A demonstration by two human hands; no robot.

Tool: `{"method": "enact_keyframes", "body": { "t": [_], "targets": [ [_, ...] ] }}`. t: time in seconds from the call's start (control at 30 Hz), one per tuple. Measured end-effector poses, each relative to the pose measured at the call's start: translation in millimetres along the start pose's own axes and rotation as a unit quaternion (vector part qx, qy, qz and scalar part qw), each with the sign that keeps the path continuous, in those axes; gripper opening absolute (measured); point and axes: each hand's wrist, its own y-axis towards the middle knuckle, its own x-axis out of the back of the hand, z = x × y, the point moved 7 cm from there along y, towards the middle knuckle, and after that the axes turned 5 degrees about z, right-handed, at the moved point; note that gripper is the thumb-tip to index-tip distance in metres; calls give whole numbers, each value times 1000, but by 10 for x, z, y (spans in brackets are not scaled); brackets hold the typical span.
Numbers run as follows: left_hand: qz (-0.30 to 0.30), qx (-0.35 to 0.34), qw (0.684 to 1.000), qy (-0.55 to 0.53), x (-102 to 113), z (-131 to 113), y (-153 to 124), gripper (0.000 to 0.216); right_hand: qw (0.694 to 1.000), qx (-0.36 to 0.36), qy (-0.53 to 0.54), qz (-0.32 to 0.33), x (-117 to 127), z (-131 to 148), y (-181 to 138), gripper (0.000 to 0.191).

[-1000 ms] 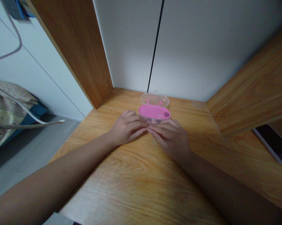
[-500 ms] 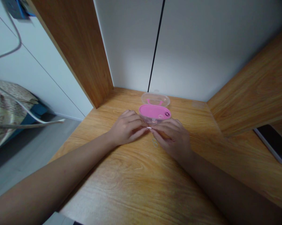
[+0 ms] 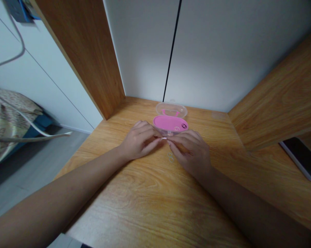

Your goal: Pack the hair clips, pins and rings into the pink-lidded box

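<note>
Between the fingertips of both hands is a small white strip [image 3: 164,138], too small to name more exactly. My left hand [image 3: 142,139] pinches its left end, palm side down over the table. My right hand [image 3: 191,150] pinches the right end with thumb and forefinger. Just behind the fingers stands a clear oval box with a pink tray [image 3: 168,123] in its top; my hands hide part of its front. On the tray lie a white ring band [image 3: 176,128] and a black one [image 3: 184,126]. Two thin pale rings [image 3: 170,157] rest on the table near my right thumb.
Behind the box lies its clear lid [image 3: 171,109] with a pink handle, close to the white back panel [image 3: 145,62]. A dark-screened phone [image 3: 302,158] is at the right. Wooden side panels flank the table [image 3: 150,206]. A pale cable [image 3: 33,127] hangs at the left.
The white strip has tilted slightly and looks thinner, and the fingertips have shifted a little upward. Both hands otherwise keep their places.
</note>
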Motion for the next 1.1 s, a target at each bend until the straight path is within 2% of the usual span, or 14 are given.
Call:
{"method": "enact_keyframes", "body": {
  "t": [0.2,0.33,0.43,0.57,0.77,1.1],
  "targets": [
    [-97,85,991,39,117,189,-43,12,1000,-8,5,-15,1,-18,-16,16],
    [-129,110,983,69,147,314,-37,15,999,-29,-30,-26,6,-38,-14,18],
    [-128,123,980,85,132,382,-26,17,997,-32,-57,-30,9,-35,-11,20],
    [-116,134,980,89,81,419,-19,18,997,-23,-68,0,-43,-18,-2,23],
    [-94,126,983,94,15,398,0,20,996,-31,-70,38,-112,-26,2,28],
    [-44,117,986,107,-39,367,-1,23,996,-28,-70,47,-120,-26,-9,29]
  ]
}}
